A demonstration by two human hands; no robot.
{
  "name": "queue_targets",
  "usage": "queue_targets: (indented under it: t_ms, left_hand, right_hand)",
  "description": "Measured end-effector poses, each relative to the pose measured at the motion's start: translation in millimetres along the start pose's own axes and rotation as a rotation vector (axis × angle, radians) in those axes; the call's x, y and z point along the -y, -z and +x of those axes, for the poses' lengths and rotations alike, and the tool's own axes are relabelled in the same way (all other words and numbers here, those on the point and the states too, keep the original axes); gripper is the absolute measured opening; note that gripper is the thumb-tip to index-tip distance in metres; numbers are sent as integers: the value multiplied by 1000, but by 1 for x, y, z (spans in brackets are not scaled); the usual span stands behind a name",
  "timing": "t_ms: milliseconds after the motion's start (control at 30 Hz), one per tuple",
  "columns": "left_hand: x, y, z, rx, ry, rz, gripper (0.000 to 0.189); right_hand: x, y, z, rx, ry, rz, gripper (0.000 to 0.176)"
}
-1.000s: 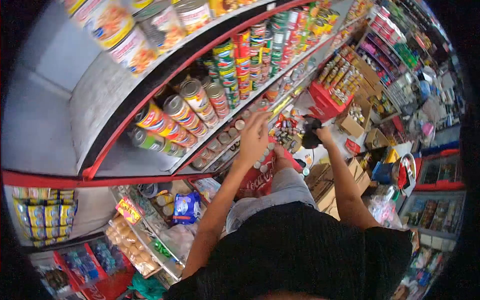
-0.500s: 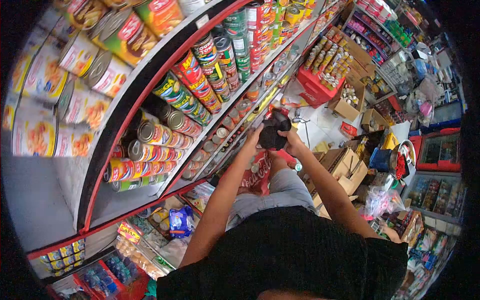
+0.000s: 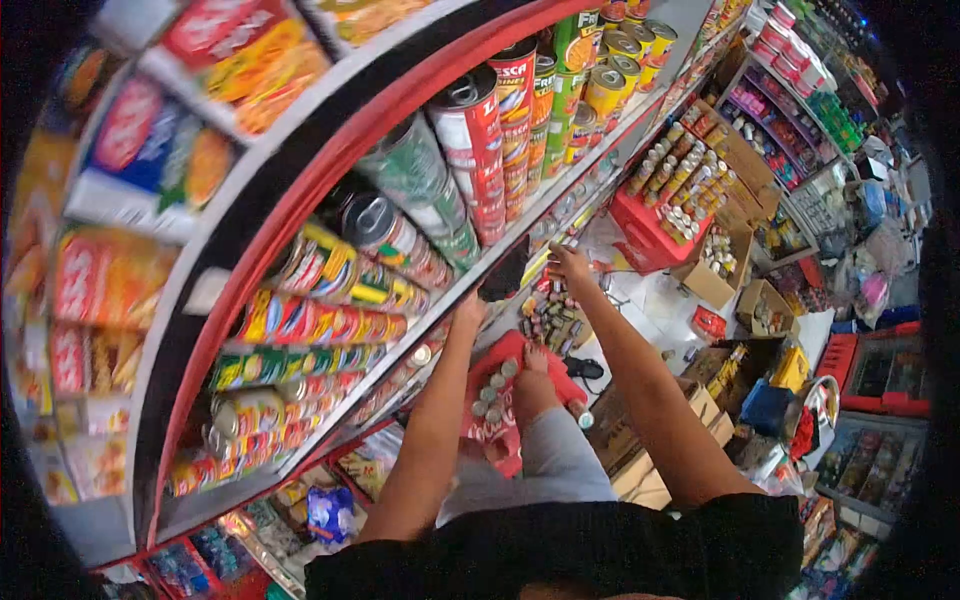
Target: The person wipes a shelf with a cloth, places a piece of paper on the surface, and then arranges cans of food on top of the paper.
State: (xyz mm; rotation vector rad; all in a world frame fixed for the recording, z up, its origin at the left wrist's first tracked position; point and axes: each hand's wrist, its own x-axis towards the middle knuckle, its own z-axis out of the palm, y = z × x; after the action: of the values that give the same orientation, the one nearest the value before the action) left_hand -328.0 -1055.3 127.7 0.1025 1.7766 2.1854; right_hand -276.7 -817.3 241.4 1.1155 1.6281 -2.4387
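The black cloth-like item (image 3: 507,270) is at the edge of the can shelf, with my left hand (image 3: 468,312) gripping its lower left side. Part of the item and the left fingertips are hidden against the shelf. To the right, my right hand (image 3: 570,264) is off the item, its fingers apart near the lower shelf's edge. Stacked cans (image 3: 400,235) stand on the shelf above and left of my hands. Below them, several cans (image 3: 490,395) rest on a red surface (image 3: 512,350) by my leg.
More loose cans (image 3: 552,318) lie beyond the red surface. A red cooler (image 3: 645,228) carries packed cans, with open cardboard boxes (image 3: 712,280) beside it. A black shoe (image 3: 584,368) is on the floor. The shelf's curved red edge (image 3: 270,240) runs close on the left.
The view has shifted nearer the shelf. Both hands held the black item before; my right hand has let go and moved apart, while my left hand has carried it to the shelf's edge.
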Motion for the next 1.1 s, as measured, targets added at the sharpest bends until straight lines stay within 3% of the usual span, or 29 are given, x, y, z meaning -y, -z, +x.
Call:
queue_targets:
  t_ms: [67,200,333,433,600,667,700,733,800,833,867,933,1000,1033,1067,1100]
  left_hand:
    - [11,-3,28,-30,15,52,41]
    - [30,-1,29,-165,97,268,41]
    - [29,-3,34,-298,183,500,40]
    - [12,-22,45,-363,235,654,40]
    - [-11,-37,26,-456,314,906,39]
    - [-19,-51,5,-487,341,1010,39]
    - [-25,-53,-3,-501,358,1062,39]
    - [-100,-71,-35,-277,360,864,38]
    - [-109,-82,-65,-262,102,339,44]
    - [-123,-85,-81,-93,147,106,51]
    - [-138,-87,-90,-88,146,111,51]
    - [-173,-93,-103,120,424,64,62]
    - [-235,-106,-132,226,490,-17,69]
    - [-252,-107,-143,329,550,-99,77]
    - [-253,-106,-150,329,553,-97,77]
    - [-251,-109,-158,470,432,-79,82]
  right_hand:
    - [4,-12,28,-148,-49,-6,34]
    - [1,-19,78,-46,-188,236,18]
    - [-1,-29,93,28,-129,281,11]
    - [11,-40,78,-113,-99,290,12]
    - [30,-17,35,-95,120,289,15]
    - [37,-9,8,-239,242,35,18]
    - [36,-4,-14,-314,238,63,17]
    - [35,3,-37,-321,241,63,17]
    - [27,17,-86,-255,278,34,18]
    - [23,19,-112,-258,278,38,18]
    - [24,17,-141,-219,261,-7,19]
    - [22,9,-192,-184,239,-50,22]
    - [14,-3,-232,-117,417,-85,19]
    - [6,-1,-245,-99,373,-208,21]
    - [6,-9,-259,-99,371,-206,21]
    - [8,-18,-273,-45,349,-206,25]
